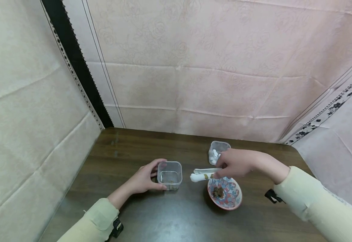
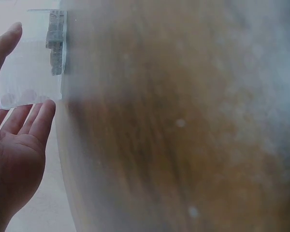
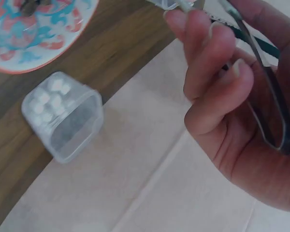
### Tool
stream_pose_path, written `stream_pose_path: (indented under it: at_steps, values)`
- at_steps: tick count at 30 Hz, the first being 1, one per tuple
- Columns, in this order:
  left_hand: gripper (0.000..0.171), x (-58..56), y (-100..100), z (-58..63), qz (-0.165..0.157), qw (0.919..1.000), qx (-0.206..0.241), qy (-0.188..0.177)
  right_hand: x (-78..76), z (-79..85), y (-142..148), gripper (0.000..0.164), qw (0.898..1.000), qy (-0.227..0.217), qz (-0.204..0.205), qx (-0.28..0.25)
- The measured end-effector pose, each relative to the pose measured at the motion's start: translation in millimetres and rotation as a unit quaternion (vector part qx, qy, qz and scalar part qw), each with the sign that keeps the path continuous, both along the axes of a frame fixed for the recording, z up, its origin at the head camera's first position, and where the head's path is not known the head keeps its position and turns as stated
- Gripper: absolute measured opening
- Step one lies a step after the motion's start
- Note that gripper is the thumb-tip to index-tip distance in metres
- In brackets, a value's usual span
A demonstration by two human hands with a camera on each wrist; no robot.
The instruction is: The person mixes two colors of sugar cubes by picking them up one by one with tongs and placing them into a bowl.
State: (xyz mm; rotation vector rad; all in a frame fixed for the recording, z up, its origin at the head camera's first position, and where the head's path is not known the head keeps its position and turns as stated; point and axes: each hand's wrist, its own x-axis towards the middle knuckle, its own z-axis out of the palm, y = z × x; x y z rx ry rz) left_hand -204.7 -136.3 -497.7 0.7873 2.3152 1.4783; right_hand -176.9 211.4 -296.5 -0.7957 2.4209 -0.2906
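Observation:
My left hand [image 1: 144, 178] grips a clear plastic container [image 1: 170, 174] from its left side, thumb at the near edge and fingers at the far one. In the left wrist view small brown pieces [image 2: 56, 41] lie along the container's bottom. My right hand [image 1: 234, 163] holds bent metal tongs [image 3: 276, 96] against the palm, fingers curled. It hovers above the far edge of a patterned bowl [image 1: 233, 193] with brown pieces [image 1: 218, 192] inside. Leftward from the fingers reaches a white, gold-banded piece [image 1: 198, 177]; I cannot tell whether it is part of the tongs.
Behind the right hand stands a second clear container [image 1: 219, 146] with several white pieces [image 3: 50, 101] in it. Brown wooden tabletop [image 1: 139, 144] lies under everything. Pale patterned cloth [image 1: 194, 87] hangs at the back and both sides.

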Motion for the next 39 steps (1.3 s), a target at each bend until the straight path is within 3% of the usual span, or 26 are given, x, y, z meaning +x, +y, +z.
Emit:
stream_pose_path:
  at_steps: [4,11,20,29,39]
  values:
    - [0.089,0.1,-1,-1.7,0.001,1.0000,0.002,-0.003,-10.9,-2.4,-21,0.039,1.000,-0.008,-0.002,0.015]
    - [0.090,-0.1,-1,-1.7,0.005,0.9999,-0.012,-0.001,-27.1,-7.7,-58,0.047,0.998,0.020,0.022,0.062]
    - [0.092,-2.2,-1,0.3,0.010,0.9997,-0.012,-0.017,-49.5,-17.6,-101,0.052,0.990,-0.023,0.032,0.135]
    - [0.092,-3.5,-1,-0.3,0.002,0.9998,-0.003,-0.019,-61.2,-31.4,-132,0.049,0.972,-0.048,-0.013,0.228]
    - [0.094,-2.8,-3,0.3,0.002,0.9998,-0.009,-0.015,-63.1,-40.1,-151,0.041,0.968,-0.056,-0.035,0.243]
